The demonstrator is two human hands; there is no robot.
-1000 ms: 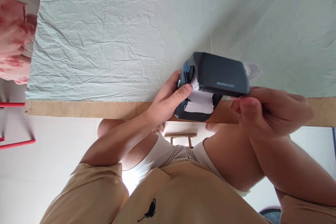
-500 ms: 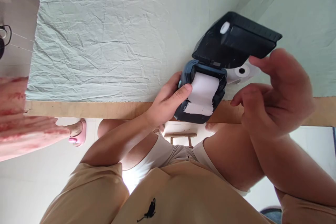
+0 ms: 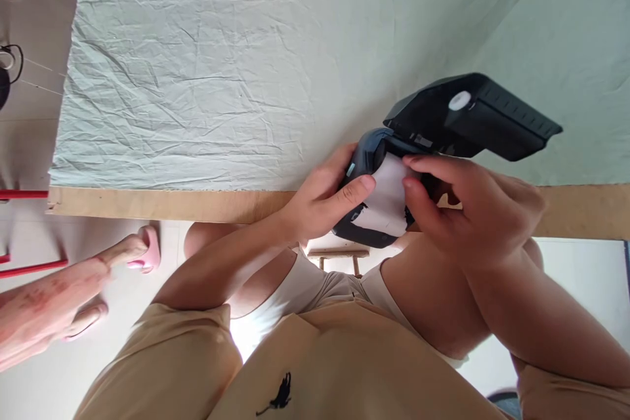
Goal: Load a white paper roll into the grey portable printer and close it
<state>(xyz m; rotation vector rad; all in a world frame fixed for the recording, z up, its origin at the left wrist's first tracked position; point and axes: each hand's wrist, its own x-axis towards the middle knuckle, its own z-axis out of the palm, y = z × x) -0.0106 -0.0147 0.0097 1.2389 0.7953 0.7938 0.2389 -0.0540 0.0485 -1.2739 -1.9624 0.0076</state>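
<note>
A small dark portable label printer point(image 3: 370, 146) is tilted at the table's front edge, its black lid point(image 3: 504, 123) swung open away from me. Wrapped around the printer's left side, my left hand point(image 3: 322, 200) keeps it steady with the thumb on top by the paper. Inside the compartment lies a white paper roll point(image 3: 386, 193), with a loose end reaching toward the front. My right hand point(image 3: 475, 210) has its thumb and fingertips closed on the roll's right side, partly hiding it and the printer's right wall.
A pale green wrinkled cloth point(image 3: 197, 79) covers the table, whose wooden edge point(image 3: 162, 205) runs in front of me. Below stands a wooden stool point(image 3: 339, 254). At left are another person's legs point(image 3: 54, 295) and red metal bars point(image 3: 32, 269) on the floor.
My right hand has moved left from the lid onto the paper roll. The printer and its lid have shifted slightly right and toward me. The other person's legs have moved.
</note>
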